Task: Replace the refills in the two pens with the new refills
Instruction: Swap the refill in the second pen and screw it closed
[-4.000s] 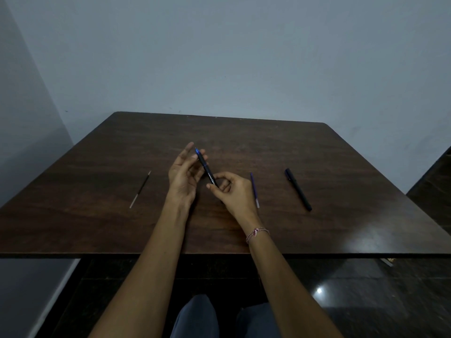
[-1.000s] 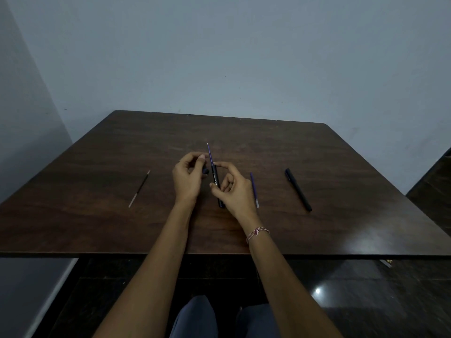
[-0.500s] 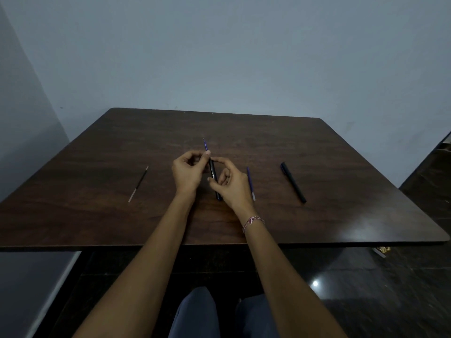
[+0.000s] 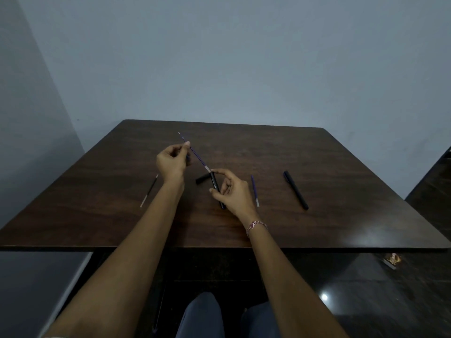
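Blue refill (image 4: 196,154) pinched in left hand (image 4: 172,162), its tail just at mouth of pen barrel (image 4: 216,186), which right hand (image 4: 234,191) pinches steady, likely to keep both in line; spare refill (image 4: 255,191) and second pen (image 4: 295,190) lie on table (image 4: 341,215), within reach

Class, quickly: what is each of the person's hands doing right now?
Left hand: closed, pinching the blue refill.
Right hand: closed, holding the black pen barrel.

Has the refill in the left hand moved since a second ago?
Yes. The held refill has slid left and away, nearly out of the pen barrel, farther from the loose blue refill.
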Motion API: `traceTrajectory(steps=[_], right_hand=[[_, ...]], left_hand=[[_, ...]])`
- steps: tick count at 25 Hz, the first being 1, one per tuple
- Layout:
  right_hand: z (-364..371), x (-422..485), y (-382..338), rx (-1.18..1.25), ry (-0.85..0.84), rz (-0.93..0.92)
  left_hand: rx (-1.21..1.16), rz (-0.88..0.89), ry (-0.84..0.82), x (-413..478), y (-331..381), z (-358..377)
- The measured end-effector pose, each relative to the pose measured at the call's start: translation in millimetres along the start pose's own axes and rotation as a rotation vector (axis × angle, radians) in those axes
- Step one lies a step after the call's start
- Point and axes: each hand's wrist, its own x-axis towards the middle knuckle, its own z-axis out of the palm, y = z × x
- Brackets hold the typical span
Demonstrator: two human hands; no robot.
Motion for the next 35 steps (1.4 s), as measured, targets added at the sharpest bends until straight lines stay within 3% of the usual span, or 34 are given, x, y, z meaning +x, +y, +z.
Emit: traceTrajectory(steps=[9,12,17,20,33,35], right_hand=[[0,1,1,0.008,0.019,0.005],[1,1,2,0.007,0.027,-0.001],[1,1,1,0.004,0.026,-0.002],[0,0,1,-0.002,0.024,0.0],[1,0,2,0.009,0.039,-0.007],[1,1,1,0.013,0.041,-0.008]], left_hand=[[0.29,-0.195,-0.119,45,31,-56],[0.584,-0.278,-0.192,70,42,-82],[1.087,-0.235,-0.319,87,40,-105],[1.268,-0.201,-0.349,85,31,-107],[1.175,-0.206,-0.262,73,12,-107],[1.211,-0.143,-0.249,72,14,-105]])
